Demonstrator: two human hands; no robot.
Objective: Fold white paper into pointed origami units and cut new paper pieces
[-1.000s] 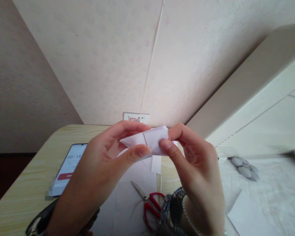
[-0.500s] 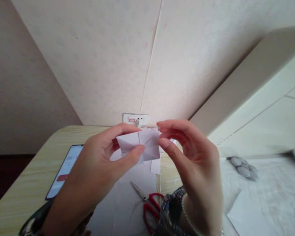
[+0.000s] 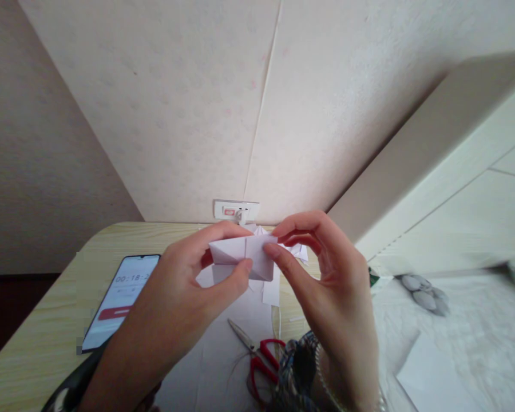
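A small folded white paper with crossing creases is held up above the table. My left hand grips its left side, thumb across the front and fingers behind. My right hand pinches the upper right corner between thumb and fingertips. Below the hands, scissors with red handles lie partly spread on white paper sheets. More folded paper sits on the table behind my right fingers.
A phone showing a running timer lies left on the wooden table. At the wall, a socket holds a white plug. Right of the table is a pale patterned cloth surface.
My right hand has moved slightly left and its thumb and fingers have closed on the paper's upper right corner. The left hand keeps its hold, and more of the phone shows.
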